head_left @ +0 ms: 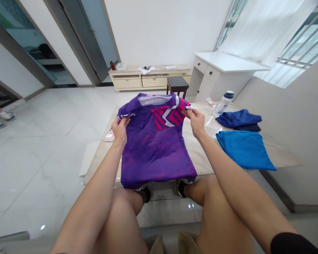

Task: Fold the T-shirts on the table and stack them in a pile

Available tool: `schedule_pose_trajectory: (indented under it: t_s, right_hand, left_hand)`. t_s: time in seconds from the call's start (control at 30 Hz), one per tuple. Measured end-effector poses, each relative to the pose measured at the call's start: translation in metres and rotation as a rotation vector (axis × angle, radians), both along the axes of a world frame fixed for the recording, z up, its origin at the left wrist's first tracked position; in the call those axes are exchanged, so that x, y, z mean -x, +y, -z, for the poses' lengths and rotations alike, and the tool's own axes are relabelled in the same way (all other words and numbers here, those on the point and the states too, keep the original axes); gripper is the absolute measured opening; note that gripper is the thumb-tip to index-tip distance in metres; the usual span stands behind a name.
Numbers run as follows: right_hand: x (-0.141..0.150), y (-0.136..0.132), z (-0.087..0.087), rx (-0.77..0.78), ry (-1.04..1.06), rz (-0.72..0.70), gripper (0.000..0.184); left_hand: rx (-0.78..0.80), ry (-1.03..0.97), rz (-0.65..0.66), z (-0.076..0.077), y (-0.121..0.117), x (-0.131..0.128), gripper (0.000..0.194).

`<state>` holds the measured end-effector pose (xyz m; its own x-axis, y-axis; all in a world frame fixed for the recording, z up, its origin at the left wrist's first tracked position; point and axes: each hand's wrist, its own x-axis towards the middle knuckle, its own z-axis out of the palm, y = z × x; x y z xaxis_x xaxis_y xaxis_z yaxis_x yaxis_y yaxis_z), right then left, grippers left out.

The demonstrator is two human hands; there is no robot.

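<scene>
And we're on a purple jersey (155,151), spread on a marble-topped table (201,165) with its collar pointing away and its hem right at the near table edge. A pink-and-white chevron panel runs across the chest on the window side. The left hand (120,128) is clamped on the sleeve edge nearest the door, thumb and fingers pinching the cloth. Over on the other side, the right hand (196,121) has a firm pinch on the opposite sleeve edge. Both gripped edges are raised a little off the tabletop, with the jersey's body lying flat between the hands.

Just beyond the right hand stand a clear water bottle (224,104) with a dark cap and a small white paper slip (210,101). Next to them, a folded dark blue garment (238,119) sits beside a folded bright blue one (242,150). Left of the jersey, a small pink-and-white packet (109,135) lies near the table edge.

Below the table, the person's bare knees (124,208) fill the foreground. Farther back are a low cream cabinet (148,80), a dark stool (177,84) and a white desk (214,67) under a bright window (299,42). At the far left, someone else's sneakers (6,116) stand on the tiled floor (42,169).
</scene>
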<state>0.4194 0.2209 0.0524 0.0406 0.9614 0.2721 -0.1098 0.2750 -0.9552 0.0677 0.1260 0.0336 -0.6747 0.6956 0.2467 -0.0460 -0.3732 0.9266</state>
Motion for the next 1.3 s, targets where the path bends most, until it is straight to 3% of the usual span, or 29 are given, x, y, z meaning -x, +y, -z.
schedule_pose_trajectory:
  t_s: [0.13,0.23,0.33,0.4,0.5,0.63,0.77,0.87,0.97,1.07,1.17,1.3]
  right_hand:
    - [-0.019,-0.013,0.011,0.323,-0.138,-0.111,0.046]
    - [-0.037,-0.025,0.029,0.645,-0.454,-0.248,0.047]
    - [-0.052,-0.034,0.043,0.862,-0.852,-0.477,0.041]
    - [-0.055,-0.038,0.05,0.931,-0.97,-0.59,0.042]
    - [-0.048,-0.039,0.059,0.905,-1.02,-0.542,0.042]
    - [-0.031,-0.037,0.058,0.709,-1.108,-0.355,0.04]
    - [-0.033,-0.046,0.03,0.367,-1.086,-0.374,0.045]
    - [-0.049,-0.066,0.006,0.268,-1.008,-0.545,0.054]
    - [-0.066,-0.09,0.002,0.393,-1.053,-0.842,0.059]
    - [-0.072,-0.104,0.021,0.586,-1.183,-1.056,0.054]
    - [-0.067,-0.104,0.044,0.636,-1.268,-1.051,0.042]
    - [-0.055,-0.092,0.061,0.672,-1.268,-0.877,0.034]
  left_hand:
    - [0.308,-0.003,0.148,0.015,-0.025,0.003,0.046]
    - [0.616,-0.035,0.245,0.03,-0.049,0.012,0.065]
    - [0.85,-0.01,0.273,0.039,-0.067,0.022,0.052]
    - [0.95,0.041,0.265,0.042,-0.074,0.024,0.041]
    - [1.023,0.067,0.232,0.047,-0.078,0.018,0.042]
    - [1.014,0.065,0.236,0.048,-0.072,0.008,0.051]
    - [0.814,0.108,0.271,0.032,-0.073,0.014,0.056]
    - [0.73,0.145,0.429,0.02,-0.088,0.027,0.059]
    - [0.878,0.231,0.587,0.023,-0.112,0.035,0.062]
    - [1.111,0.28,0.614,0.038,-0.133,0.037,0.071]
    - [1.274,0.272,0.633,0.05,-0.143,0.038,0.072]
    - [1.3,0.29,0.721,0.055,-0.14,0.043,0.067]
